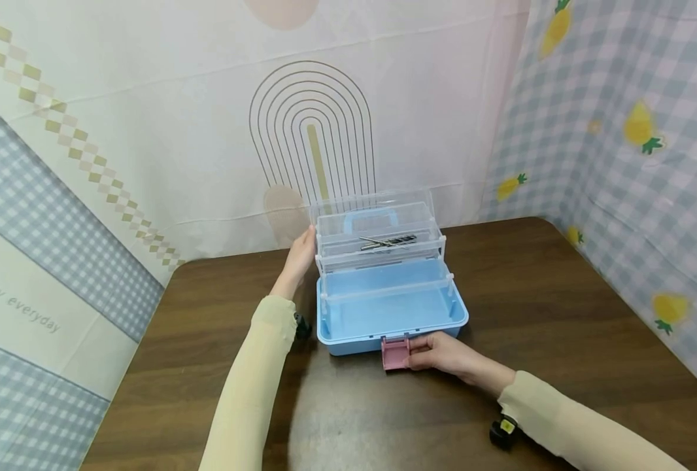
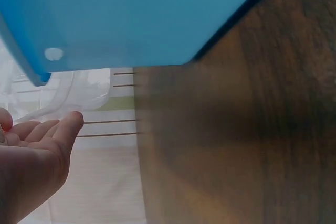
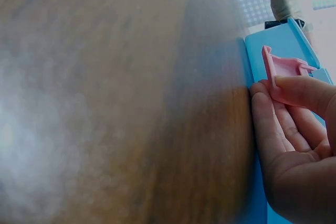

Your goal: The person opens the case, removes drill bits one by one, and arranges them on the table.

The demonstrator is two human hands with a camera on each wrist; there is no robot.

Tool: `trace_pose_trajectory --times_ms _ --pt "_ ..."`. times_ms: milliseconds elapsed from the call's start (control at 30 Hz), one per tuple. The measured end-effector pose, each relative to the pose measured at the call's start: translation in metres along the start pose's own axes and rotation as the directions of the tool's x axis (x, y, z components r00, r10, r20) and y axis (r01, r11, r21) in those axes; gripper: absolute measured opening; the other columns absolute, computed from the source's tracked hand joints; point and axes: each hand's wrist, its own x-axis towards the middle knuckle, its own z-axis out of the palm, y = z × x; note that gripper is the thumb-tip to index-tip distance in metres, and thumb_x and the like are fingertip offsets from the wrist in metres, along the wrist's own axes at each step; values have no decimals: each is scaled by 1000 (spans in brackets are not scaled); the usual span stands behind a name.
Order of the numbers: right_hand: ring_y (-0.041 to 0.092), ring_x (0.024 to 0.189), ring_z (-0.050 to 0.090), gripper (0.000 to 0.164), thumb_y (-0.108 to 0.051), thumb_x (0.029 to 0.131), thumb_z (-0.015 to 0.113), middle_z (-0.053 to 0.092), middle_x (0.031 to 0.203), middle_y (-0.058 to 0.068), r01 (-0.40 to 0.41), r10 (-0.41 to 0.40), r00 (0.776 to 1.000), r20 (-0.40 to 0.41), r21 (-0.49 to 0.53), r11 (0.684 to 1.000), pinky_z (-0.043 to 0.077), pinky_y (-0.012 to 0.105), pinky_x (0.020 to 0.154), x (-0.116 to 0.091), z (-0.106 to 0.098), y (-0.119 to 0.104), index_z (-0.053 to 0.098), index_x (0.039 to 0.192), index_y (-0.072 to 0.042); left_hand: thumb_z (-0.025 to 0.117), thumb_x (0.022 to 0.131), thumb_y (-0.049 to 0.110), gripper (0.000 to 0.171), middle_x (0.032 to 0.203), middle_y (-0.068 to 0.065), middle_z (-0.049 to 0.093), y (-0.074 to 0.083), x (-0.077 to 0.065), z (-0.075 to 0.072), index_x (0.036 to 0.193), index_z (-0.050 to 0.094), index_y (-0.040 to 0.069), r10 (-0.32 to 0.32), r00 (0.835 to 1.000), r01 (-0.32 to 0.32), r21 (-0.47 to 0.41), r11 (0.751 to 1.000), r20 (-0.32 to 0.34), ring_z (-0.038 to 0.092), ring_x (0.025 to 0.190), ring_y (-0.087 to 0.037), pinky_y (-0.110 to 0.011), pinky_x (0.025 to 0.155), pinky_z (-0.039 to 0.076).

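A light-blue toolbox [image 1: 384,311] stands unfolded on the table, its clear stepped trays [image 1: 378,261] raised and its clear lid [image 1: 378,203] tipped back. My left hand [image 1: 301,255] is at the left edge of the lid and upper tray, thumb and fingers about the clear plastic; in the left wrist view the hand [image 2: 44,145] is partly cut off by the frame. At the front wall, my right hand [image 1: 442,353] pinches the pink latch [image 1: 395,354], which hangs flipped down. The right wrist view shows the thumb [image 3: 299,87] pressed on the latch, the other fingers beneath it.
Several thin metal drill bits [image 1: 386,243] lie in an upper tray. The lid has a light-blue handle [image 1: 372,217]. Dark wooden table [image 1: 225,314] surrounds the box, and a patterned cloth [image 1: 195,131] hangs behind it.
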Motion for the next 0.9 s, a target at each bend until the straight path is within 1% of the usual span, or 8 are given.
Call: trace_pose_trajectory --times_ms 67,300,400,500,567,667,800,900 --pt "10 86 61 33 -8 91 69 72 104 11 4 -4 1000 -1 4 1000 53 23 76 1 0 0 68 117 11 25 109 50 62 162 -9 33 -3 2 1 158 33 13 0 1000 0 5 1000 7 26 150 -29 -45 121 21" --pt "11 87 61 32 -8 91 69 72 104 11 -2 1 1000 1 7 1000 52 23 77 1 2 -2 69 116 11 28 109 49 63 156 -15 42 -17 2 6 155 38 7 2 1000 -1 -16 1000 31 33 146 -32 -49 119 25" --pt "10 87 61 32 -9 91 70 72 103 11 -5 5 1000 7 18 1000 53 23 77 0 2 -3 68 117 11 30 109 49 63 156 -15 42 -19 3 8 155 39 7 -6 999 7 -25 1000 39 33 146 -32 -51 119 25" --pt "10 87 61 32 -9 91 70 72 103 10 -4 4 1000 9 20 1000 53 22 77 0 3 -4 69 116 10 32 109 47 60 154 -15 44 -18 2 9 152 43 7 -3 999 5 -47 999 42 36 144 -32 -51 117 28" --pt "10 87 61 32 -9 91 70 72 102 10 -5 5 1000 11 22 1000 53 22 77 0 3 -4 69 116 10 34 109 45 58 152 -15 46 -18 2 9 152 44 8 -3 999 6 -60 998 47 39 142 -32 -51 116 31" --pt "10 87 61 32 -9 91 70 72 102 10 -8 7 1000 13 29 1000 53 22 77 0 3 -4 68 116 11 36 108 48 60 149 -17 48 -21 2 10 153 42 9 -17 998 22 -79 997 67 45 137 -34 -50 113 35" --pt "9 86 61 31 -9 92 70 72 102 9 -9 8 1000 17 36 999 53 22 77 0 3 -4 68 116 11 35 108 50 63 150 -18 47 -27 2 11 156 37 10 -53 995 57 -50 997 88 46 136 -36 -51 113 36" --pt "9 86 61 31 -9 92 70 72 102 9 -7 6 1000 21 38 999 53 22 77 0 2 -4 68 116 11 32 110 44 59 153 -17 45 -30 1 13 157 35 9 -80 992 82 -11 997 93 43 139 -35 -50 115 33"
